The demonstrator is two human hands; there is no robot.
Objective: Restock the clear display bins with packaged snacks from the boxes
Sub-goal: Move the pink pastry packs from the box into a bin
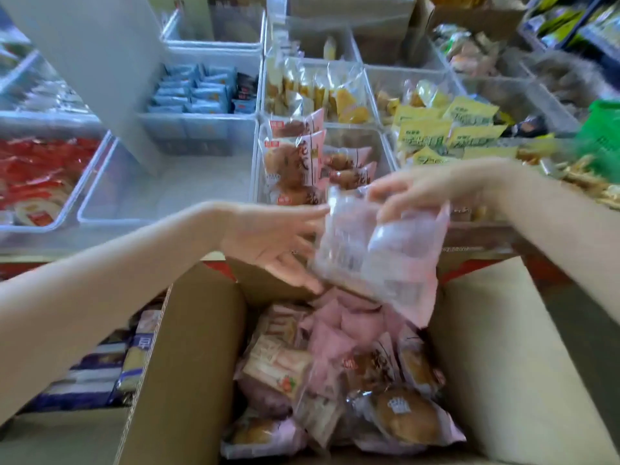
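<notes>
Right hand (416,193) is seen with fingers curled over the top edge of a pink-and-clear plastic snack pack (379,253), which is gripped and held hanging above the open cardboard box (188,357). Left hand (275,243) is spread with fingers straight, its fingertips laid against the left side of the pack; nothing is clasped by it. The pack is blurred; rounded buns are made out through its glossy film. Similar crinkled pink packs (352,370) are heaped loosely inside the box, between its raised corrugated flaps. Just beyond the box, a clear rigid bin (385,142) is part-filled with matching bun packs (292,162) stood upright at its left side. Left of the box's far edge, another clear bin (97,196) is noted, and red packets (37,169) beyond it.
</notes>
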